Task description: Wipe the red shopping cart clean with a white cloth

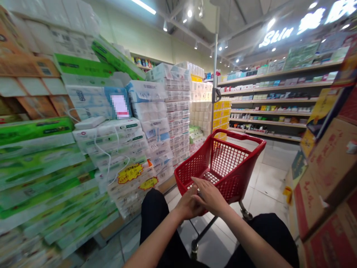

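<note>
My left hand (189, 205) and my right hand (209, 194) meet in front of me, above my knees. The right hand lies partly across the left, its visible fingers stretched out and pointing left. Most of the left hand's fingers are hidden behind the right hand, and I cannot make out whether anything is between the two. Just beyond them stands a red plastic shopping cart (231, 160) on metal legs with casters. Its basket looks bare inside, and neither hand is on its handle.
Stacked tissue packs (150, 93) rise along the left, with a white cable (107, 156) and yellow price signs (130, 173). Cardboard boxes (331, 160) line the right. A metal pole (215, 67) stands behind the cart. Shelves of small goods (267, 100) fill the back.
</note>
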Motion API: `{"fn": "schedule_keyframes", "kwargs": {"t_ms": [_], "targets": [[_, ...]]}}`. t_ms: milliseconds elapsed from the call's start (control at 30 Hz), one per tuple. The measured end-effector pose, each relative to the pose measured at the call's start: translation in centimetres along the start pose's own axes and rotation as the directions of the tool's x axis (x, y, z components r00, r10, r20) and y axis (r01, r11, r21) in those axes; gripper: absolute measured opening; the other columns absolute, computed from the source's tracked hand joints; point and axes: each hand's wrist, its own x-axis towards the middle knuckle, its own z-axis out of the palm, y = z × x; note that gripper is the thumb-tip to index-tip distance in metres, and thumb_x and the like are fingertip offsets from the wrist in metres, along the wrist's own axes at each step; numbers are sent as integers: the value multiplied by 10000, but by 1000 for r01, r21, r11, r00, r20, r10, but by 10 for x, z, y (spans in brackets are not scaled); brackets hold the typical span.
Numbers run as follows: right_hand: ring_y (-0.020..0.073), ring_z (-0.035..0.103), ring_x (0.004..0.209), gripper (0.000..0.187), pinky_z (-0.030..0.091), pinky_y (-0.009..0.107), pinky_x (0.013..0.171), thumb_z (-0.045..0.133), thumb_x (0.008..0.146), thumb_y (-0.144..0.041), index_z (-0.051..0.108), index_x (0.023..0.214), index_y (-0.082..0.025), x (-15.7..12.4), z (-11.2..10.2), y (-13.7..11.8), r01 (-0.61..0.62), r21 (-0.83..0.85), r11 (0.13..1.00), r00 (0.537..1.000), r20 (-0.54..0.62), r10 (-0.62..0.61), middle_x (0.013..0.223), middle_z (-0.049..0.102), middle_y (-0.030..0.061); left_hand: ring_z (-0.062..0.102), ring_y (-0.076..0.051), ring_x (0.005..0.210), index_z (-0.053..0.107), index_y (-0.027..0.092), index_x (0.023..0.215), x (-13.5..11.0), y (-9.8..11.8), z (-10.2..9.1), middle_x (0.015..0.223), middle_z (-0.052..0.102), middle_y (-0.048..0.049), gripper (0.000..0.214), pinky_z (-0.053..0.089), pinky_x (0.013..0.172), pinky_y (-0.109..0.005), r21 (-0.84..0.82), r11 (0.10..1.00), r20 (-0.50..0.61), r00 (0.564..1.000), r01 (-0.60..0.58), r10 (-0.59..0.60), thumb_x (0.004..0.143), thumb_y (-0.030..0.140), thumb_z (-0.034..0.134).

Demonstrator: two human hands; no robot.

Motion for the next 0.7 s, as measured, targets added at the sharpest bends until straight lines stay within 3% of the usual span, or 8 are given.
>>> {"fn": "schedule_keyframes", "kwargs": {"t_ms": [67,167,233,300,367,533,600,700], "targets": [[221,529,1151,697,424,361,927,457,910,-524,234,1481,-192,-10,2,0,-37,0,999,999,33,37,1355,518,123,505,-266,1153,452,206,1269,0,-3,-7,1225,504,-113,577,437,974,-407,-61,997,37,998,-55,58,778,429,656],[219,588,967,577,413,342,833,492,886,-564,459,1351,-225,-30,-3,14,-43,-73,996,996,76,48,1115,653,94,442,-277,1230,440,206,1278,5,-22,-19,1245,506,-103,736,286,1105,-480,-30,996,57,994,-87,88,683,528,730],[203,577,876,430,387,324,783,502,876,-581,619,1112,-242,-42,-9,23,-10,-116,993,996,92,21,941,671,62,491,-238,1159,530,233,1139,8,-37,-23,1136,558,-55,555,220,1133,-471,10,997,95,993,-70,69,703,517,722],[190,551,822,400,364,317,751,499,867,-603,646,902,-233,-50,-13,29,29,-137,990,995,100,-16,846,650,43,537,-199,1045,573,236,983,10,-48,-23,1005,578,-21,377,203,1132,-442,22,998,123,991,-59,56,742,499,696],[185,532,807,407,356,321,757,479,878,-604,621,831,-226,-54,-17,33,80,-133,988,991,114,-65,812,630,30,543,-185,980,573,227,912,11,-52,-19,943,570,-14,346,210,1120,-426,15,998,119,991,-56,54,749,511,684],[171,534,888,313,357,348,904,414,951,-469,611,906,-230,-62,-23,52,179,-73,981,974,157,-166,880,630,18,528,-185,948,572,219,889,11,-48,-11,913,553,-14,365,190,1113,-438,-1,998,77,995,-68,68,761,551,655],[174,540,987,301,323,373,996,378,970,-422,617,963,-239,-67,-25,73,145,-90,985,982,136,-132,969,645,22,523,-182,942,574,220,890,12,-48,-10,908,552,-12,351,179,1114,-443,-7,997,70,995,-75,75,783,548,634],[183,479,1199,358,221,422,1104,300,988,-387,587,1158,-256,-75,-31,118,2,-176,984,998,58,8,1177,627,27,519,-185,939,576,217,878,12,-52,-9,900,551,-14,334,178,1110,-450,-15,996,63,994,-84,85,797,536,624]]}}
